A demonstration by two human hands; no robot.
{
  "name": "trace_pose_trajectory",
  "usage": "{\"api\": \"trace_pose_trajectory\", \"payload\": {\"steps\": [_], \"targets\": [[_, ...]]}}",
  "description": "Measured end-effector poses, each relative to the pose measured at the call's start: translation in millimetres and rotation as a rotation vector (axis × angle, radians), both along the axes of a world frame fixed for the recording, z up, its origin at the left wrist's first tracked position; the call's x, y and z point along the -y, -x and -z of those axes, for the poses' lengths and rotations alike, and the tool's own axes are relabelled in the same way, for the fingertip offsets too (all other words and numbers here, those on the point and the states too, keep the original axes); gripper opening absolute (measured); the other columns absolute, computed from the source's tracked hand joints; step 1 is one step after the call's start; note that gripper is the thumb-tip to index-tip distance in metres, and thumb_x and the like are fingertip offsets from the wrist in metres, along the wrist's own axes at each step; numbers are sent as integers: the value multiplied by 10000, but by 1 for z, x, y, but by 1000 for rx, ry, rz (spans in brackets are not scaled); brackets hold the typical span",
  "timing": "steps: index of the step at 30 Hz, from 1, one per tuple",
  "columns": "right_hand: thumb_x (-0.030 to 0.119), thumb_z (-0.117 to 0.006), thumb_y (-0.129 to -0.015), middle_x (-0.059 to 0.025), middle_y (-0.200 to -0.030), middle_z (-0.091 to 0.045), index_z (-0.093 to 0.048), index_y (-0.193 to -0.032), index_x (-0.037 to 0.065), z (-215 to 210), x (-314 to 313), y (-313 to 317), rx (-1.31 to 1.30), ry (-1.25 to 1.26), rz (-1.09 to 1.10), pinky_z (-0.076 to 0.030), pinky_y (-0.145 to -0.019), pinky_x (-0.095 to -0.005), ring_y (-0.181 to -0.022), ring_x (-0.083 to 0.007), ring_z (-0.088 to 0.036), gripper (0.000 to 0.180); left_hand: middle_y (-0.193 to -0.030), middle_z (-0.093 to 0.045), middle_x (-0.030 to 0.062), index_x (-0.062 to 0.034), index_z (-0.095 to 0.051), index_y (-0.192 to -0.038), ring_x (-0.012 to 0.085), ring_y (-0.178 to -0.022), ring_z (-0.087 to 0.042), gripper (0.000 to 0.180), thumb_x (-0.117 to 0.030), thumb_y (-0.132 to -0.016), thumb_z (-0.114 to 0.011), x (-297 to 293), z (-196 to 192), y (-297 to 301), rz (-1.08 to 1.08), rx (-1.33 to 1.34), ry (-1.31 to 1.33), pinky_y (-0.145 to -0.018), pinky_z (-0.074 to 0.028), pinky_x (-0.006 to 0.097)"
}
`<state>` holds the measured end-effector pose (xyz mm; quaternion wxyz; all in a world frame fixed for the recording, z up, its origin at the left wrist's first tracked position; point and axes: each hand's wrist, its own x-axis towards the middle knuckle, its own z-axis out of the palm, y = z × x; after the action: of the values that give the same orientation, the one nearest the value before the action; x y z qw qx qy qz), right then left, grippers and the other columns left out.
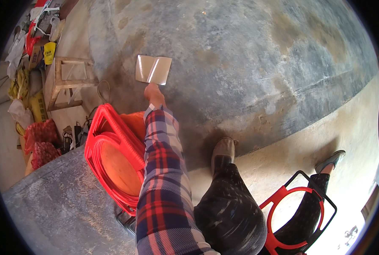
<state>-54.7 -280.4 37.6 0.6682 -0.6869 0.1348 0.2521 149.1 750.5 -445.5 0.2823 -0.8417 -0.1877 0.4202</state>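
My left arm, in a plaid sleeve, stretches forward, and my left hand (153, 92) is closed on the near edge of a shiny, tan reflective sheet (153, 69). The sheet is slightly curved, with bright streaks across it. Just left of that forearm is a stack of red plastic frames (113, 146) with round openings; orange shows inside them. At the lower right, a single red frame with a round opening and a black outer bar (277, 204) is in front of my right leg. My right hand cannot be made out at the lower edge.
A wooden stool (72, 80) stands at the left. Beyond it lie bags, a yellow packet (49, 52) and red net sacks (43, 138). A raised concrete surface (66, 199) is at the lower left. My left shoe (224, 149) rests on the concrete floor (240, 76).
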Motion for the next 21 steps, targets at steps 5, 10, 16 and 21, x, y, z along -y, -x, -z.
{"api": "trace_pose_trajectory", "payload": {"steps": [5, 10, 16, 21], "targets": [[253, -558, -866, -52, -605, -515, -567, -796, 49, -41, -67, -10, -328, 452, 709, -447, -409, -301, -457, -182, -497, 216, -1154, -608, 71, -188, -564, -1223, 186, -1176, -533, 526, -103, -720, -692, 24, 53, -5, 577, -534, 4, -964, -406, 285], [258, -557, -866, -56, -606, -519, -569, -799, 50, -33, -55, -8, -390, 349, 725, -459, -414, -308, -464, -187, -503, 219, -1049, -575, 63, -154, -578, -1085, 185, -1020, -537, 334, -238, -764, -613, -32, 51, -5, 1882, -832, -454, -813, -422, 283], [256, -555, -867, -68, -611, -527, -563, -803, 45, -29, -49, -2, -370, 329, 727, -464, -417, -316, -467, -194, -506, 221, -932, -529, 54, -152, -590, -961, 195, -904, -523, 241, -291, -764, -593, -63, 113, 8, 1517, -1347, -1270, -682, -443, 281], [241, -551, -868, -82, -612, -535, -554, -806, 35, -34, -58, -8, -323, 341, 701, -459, -406, -320, -457, -203, -514, 215, -891, -541, 65, -142, -584, -944, 185, -813, -513, 190, -253, -791, -571, -45, 129, 22, 1802, -1548, -1191, -632, -417, 280]]}}
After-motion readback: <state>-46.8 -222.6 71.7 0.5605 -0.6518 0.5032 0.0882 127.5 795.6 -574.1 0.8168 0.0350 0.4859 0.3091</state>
